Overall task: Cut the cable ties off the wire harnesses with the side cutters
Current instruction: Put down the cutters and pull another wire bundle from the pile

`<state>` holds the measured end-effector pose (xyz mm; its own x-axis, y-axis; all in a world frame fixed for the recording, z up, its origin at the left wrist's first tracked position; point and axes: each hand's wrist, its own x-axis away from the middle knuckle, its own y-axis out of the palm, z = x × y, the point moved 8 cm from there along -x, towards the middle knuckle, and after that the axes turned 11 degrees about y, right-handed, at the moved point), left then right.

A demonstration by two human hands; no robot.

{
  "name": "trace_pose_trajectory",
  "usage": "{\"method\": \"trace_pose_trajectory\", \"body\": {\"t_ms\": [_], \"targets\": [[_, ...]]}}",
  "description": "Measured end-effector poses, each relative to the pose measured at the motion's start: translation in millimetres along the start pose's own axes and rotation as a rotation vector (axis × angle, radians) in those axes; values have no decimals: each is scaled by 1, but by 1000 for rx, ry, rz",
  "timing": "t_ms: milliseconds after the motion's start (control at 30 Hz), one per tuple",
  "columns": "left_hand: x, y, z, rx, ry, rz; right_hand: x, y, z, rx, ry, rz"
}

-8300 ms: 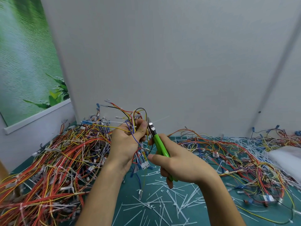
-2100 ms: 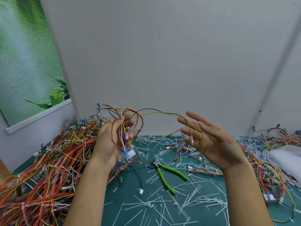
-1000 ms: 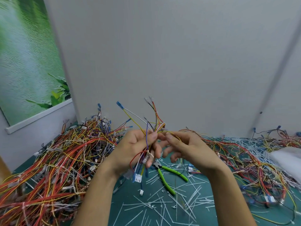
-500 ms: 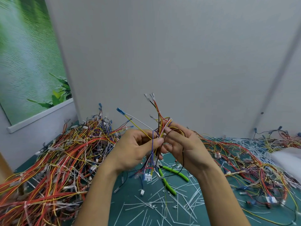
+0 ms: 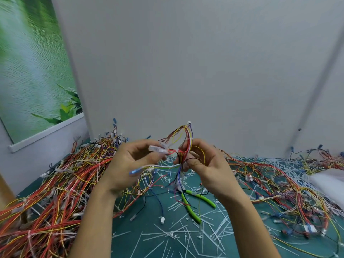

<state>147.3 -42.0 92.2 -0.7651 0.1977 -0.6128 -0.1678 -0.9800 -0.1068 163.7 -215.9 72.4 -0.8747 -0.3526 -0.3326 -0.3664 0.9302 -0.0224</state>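
Note:
A small wire harness (image 5: 181, 144) of red, yellow, blue and black wires is held up between both hands above the green mat. My left hand (image 5: 130, 162) pinches its left branches, which end in clear sleeved terminals. My right hand (image 5: 206, 164) grips the bundle's middle, with loose ends fanning upward and others hanging down. The green-handled side cutters (image 5: 195, 203) lie on the mat below my right hand, handles spread, touched by neither hand.
A large heap of tied harnesses (image 5: 46, 192) fills the left side. Loose harnesses (image 5: 288, 189) are spread on the right, next to a white bag (image 5: 329, 183). Cut white cable ties (image 5: 176, 237) litter the green mat (image 5: 149, 213). A grey wall stands close behind.
The cutters were put down on the mat after the earliest frame. Both hands have since closed on one harness and turned it; its ends now fan differently and my left hand has shifted leftward.

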Motion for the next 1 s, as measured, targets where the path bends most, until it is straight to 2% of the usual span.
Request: {"method": "trace_pose_trajectory", "body": {"t_ms": [133,267,333,433,533,667,733,833,900,1000], "targets": [[-1,16,7,-1,25,-43,-2,2,3,116,23,55],[-5,16,8,-93,104,157,0,1,-1,166,18,44],[-6,14,8,-166,126,206,0,2,0,192,31,21],[-6,14,7,-188,147,191,1,-2,7,150,109,-87],[-8,12,4,-198,130,178,7,-2,14,-27,221,-281],[-8,20,4,-128,140,85,7,-1,10,-437,239,-363],[-6,27,9,-44,176,5,7,1,9,-533,227,-397],[1,40,10,25,121,-211,5,-2,5,-492,214,-305],[9,44,-3,24,-40,-349,6,-6,5,-396,231,-223],[20,41,-22,37,-226,-484,9,-10,0,-261,202,-196]]}}
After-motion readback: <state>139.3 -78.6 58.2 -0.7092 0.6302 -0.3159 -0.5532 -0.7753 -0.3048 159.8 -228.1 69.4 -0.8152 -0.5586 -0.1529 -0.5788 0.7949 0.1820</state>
